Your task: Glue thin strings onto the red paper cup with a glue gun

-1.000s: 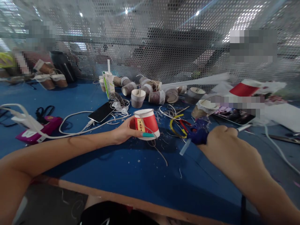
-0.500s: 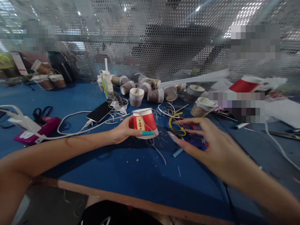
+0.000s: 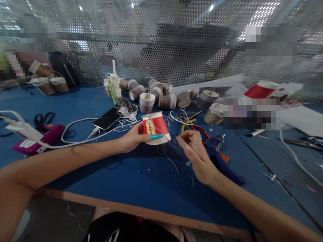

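Note:
My left hand (image 3: 135, 136) grips a red paper cup (image 3: 155, 127) held upside down just above the blue table (image 3: 141, 188), thumb across its side. A thin grey string (image 3: 168, 158) runs from the cup down onto the table. My right hand (image 3: 195, 153) is close to the cup's right side, fingers curled with the fingertips pinched near the string; whether it grips the string I cannot tell. A blue glue gun (image 3: 222, 158) lies on the table just right of that hand.
Several string-wrapped cups (image 3: 161, 95) lie at the back by a perforated metal screen (image 3: 161, 43). A phone (image 3: 108, 118) with a white cable (image 3: 75, 126), a pink box (image 3: 40, 141), a carton (image 3: 113, 85) and yellow and red scissors (image 3: 194, 126) lie around.
My right hand let go of the blue glue gun, opened, then moved left to the cup and curled its fingers by the string. The left hand kept the cup steady.

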Available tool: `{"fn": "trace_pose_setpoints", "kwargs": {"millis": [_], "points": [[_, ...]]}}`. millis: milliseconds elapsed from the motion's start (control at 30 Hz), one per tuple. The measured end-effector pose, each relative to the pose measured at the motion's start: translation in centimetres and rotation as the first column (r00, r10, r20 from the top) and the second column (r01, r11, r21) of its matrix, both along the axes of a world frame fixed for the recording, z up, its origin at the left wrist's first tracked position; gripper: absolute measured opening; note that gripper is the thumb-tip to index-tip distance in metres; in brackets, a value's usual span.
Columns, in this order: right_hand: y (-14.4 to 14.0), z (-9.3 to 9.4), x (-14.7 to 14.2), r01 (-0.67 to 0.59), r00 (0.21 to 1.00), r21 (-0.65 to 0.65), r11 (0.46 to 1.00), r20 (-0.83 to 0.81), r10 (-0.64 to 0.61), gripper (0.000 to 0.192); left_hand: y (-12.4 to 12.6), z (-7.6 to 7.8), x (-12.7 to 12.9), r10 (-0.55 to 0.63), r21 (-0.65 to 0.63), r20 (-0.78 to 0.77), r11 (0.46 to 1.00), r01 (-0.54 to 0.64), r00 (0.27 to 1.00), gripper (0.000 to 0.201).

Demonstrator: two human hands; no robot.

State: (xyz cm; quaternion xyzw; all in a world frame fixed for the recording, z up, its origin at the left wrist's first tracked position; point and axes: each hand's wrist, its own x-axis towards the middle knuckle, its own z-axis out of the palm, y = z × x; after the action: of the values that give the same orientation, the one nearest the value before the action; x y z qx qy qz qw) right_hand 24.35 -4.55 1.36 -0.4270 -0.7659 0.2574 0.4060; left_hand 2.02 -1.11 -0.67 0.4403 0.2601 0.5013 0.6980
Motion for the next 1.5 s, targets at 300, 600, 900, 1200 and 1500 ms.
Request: {"fn": "trace_pose_setpoints", "kwargs": {"millis": [300, 600, 900, 1200, 1500], "points": [[0.1, 1.5, -0.5, -0.305, 0.944, -0.133, 0.943, 0.091, 0.319, 0.058, 0.0, -0.1, 0.0, -0.004, 0.026, -0.02, 1.0, 0.005, 1.0, 0.068], [-0.4, 2.4, -0.1, -0.568, 0.782, -0.466, 0.679, -0.563, 0.268, 0.032, -0.1, 0.3, 0.0, -0.056, 0.004, -0.03, 0.998, 0.056, 0.998, 0.06], [0.0, 4.9, 0.6, -0.473, 0.756, -0.433, 0.768, -0.646, 0.101, 0.034, 0.1, 0.2, -0.7, -0.214, -0.024, -0.077, 0.977, 0.213, 0.974, 0.058], [0.7, 4.9, 1.2, -0.239, 0.847, -0.418, 0.877, -0.531, -0.022, 0.017, 0.2, 0.5, -1.2, -0.374, -0.022, -0.105, 0.927, 0.374, 0.922, 0.068], [0.9, 5.1, 1.2, -0.175, 0.872, -0.414, 0.893, -0.486, -0.054, 0.021, 0.1, 0.6, -1.1, -0.408, 0.004, -0.127, 0.911, 0.412, 0.904, 0.059]]}}
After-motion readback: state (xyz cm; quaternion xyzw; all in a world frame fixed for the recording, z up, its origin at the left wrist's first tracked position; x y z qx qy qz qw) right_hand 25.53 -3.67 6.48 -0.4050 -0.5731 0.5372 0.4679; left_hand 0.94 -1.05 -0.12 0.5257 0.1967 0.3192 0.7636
